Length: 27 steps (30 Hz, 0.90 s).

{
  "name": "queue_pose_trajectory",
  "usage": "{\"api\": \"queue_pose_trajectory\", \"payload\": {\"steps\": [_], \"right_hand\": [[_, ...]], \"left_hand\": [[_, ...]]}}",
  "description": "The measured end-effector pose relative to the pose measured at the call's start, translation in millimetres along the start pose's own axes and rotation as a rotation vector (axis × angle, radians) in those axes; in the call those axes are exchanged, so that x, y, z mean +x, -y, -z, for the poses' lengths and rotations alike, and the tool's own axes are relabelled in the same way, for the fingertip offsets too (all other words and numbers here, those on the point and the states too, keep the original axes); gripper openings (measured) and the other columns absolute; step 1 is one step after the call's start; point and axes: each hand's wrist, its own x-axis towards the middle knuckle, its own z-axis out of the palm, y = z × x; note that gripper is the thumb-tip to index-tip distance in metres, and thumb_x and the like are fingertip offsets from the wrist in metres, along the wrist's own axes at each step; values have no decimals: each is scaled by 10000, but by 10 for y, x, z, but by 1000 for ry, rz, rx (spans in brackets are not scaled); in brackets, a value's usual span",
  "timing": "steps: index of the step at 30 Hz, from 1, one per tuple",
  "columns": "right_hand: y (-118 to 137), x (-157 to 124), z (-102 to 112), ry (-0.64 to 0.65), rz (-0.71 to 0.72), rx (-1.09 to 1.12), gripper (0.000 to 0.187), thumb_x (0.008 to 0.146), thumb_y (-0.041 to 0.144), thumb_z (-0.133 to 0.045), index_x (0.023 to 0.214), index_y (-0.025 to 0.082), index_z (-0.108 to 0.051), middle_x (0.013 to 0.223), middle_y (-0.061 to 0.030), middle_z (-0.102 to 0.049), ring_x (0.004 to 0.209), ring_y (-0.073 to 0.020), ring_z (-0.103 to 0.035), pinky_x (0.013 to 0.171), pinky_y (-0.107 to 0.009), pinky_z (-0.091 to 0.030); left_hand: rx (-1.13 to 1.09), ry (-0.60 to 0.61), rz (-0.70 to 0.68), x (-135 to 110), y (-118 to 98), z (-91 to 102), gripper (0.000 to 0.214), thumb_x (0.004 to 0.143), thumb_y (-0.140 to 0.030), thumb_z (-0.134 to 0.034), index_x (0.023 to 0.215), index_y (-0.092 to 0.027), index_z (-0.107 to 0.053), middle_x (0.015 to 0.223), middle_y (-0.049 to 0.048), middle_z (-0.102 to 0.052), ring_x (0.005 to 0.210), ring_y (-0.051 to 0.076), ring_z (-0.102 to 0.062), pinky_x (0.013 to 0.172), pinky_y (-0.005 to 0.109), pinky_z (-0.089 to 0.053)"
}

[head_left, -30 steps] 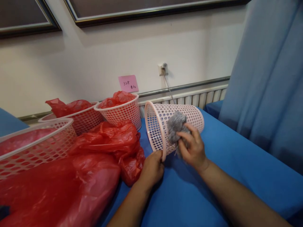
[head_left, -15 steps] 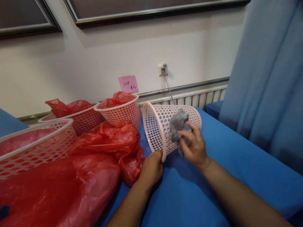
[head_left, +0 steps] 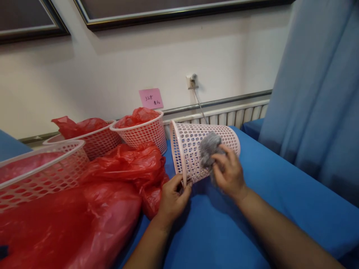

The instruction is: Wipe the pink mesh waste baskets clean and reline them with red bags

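A pink perforated basket (head_left: pixel 193 144) lies on its side on the blue table (head_left: pixel 266 194), its mouth turned to the left. My left hand (head_left: pixel 172 200) pinches the lower part of its rim between thumb and fingers. My right hand (head_left: pixel 228 172) is closed on a grey fuzzy cloth (head_left: pixel 209 149) and presses it against the basket's outer wall.
A heap of red plastic bags (head_left: pixel 92 201) covers the table's left side. Three more pink baskets with red bags in them stand at the left: (head_left: pixel 39 172), (head_left: pixel 92 140), (head_left: pixel 143 130). A pink note (head_left: pixel 151 98) and a socket (head_left: pixel 192 81) are on the wall. A blue curtain (head_left: pixel 319 93) hangs at the right.
The basket has turned a little, its mouth now facing more to the left. My left hand has shifted from a fist under the rim to a pinch on it. The cloth stays on the wall.
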Motion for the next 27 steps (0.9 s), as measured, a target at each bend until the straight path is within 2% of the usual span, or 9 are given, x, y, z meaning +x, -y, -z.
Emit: {"api": "queue_pose_trajectory", "payload": {"steps": [2,5,7,10,15,17,19,22,27], "right_hand": [[-370,58,22,-112,-271,-84,206,863,226,-561,1038,216,-670,1292,-128,-568,1258,-291,-549,1086,-520,-449],[-840,129,62,-209,-660,-103,218,803,307,-595,971,192,-673,1117,-114,-628,1112,-293,-603,1061,-545,-450],[-922,140,58,-226,-735,-74,213,791,313,-610,950,186,-675,1047,-109,-642,1063,-292,-615,1050,-547,-456],[-612,83,-6,-191,-489,-1,176,850,273,-600,988,194,-676,1185,-131,-615,1192,-296,-581,1099,-523,-432],[268,-106,-76,67,98,151,301,893,121,-562,1160,239,-636,1379,-112,-505,1279,-258,-542,1062,-464,-495],[404,-141,-76,123,208,177,335,886,106,-568,1181,251,-634,1365,-106,-509,1221,-241,-573,1005,-433,-533],[338,-130,-76,130,198,160,325,885,108,-562,1165,252,-642,1361,-103,-518,1221,-240,-577,1003,-434,-534],[-83,-55,-73,24,-53,43,245,889,164,-553,1093,236,-667,1358,-113,-536,1289,-267,-542,1074,-490,-475],[-1014,45,-15,-266,-747,-56,220,778,293,-611,962,189,-671,1096,-108,-653,1099,-281,-611,1056,-529,-455]], "left_hand": [[40,21,-5,0,24,-13,183,890,-324,-588,808,-173,-650,711,10,-601,626,142,-522,596,246,-406],[98,79,-13,8,47,-41,141,884,-283,-565,833,-180,-647,726,15,-603,651,155,-543,623,256,-421],[140,129,-8,16,61,-65,125,876,-252,-543,851,-183,-645,742,18,-609,669,162,-556,645,263,-432],[198,176,14,21,91,-105,103,847,-193,-525,839,-185,-627,766,18,-619,696,171,-573,663,271,-432],[241,203,34,0,139,-156,142,781,-78,-519,805,-197,-593,765,9,-638,716,176,-603,657,261,-413],[247,203,43,0,143,-154,147,782,-66,-533,807,-201,-584,766,7,-650,721,178,-614,657,258,-412],[248,222,49,13,141,-139,173,780,-49,-533,834,-203,-592,812,15,-673,760,184,-634,682,261,-427],[280,259,73,45,134,-111,222,781,-31,-525,894,-197,-619,891,36,-694,826,202,-657,738,281,-449],[347,288,99,55,126,-106,219,815,-32,-512,910,-198,-618,894,44,-696,835,207,-671,737,280,-455]]}}
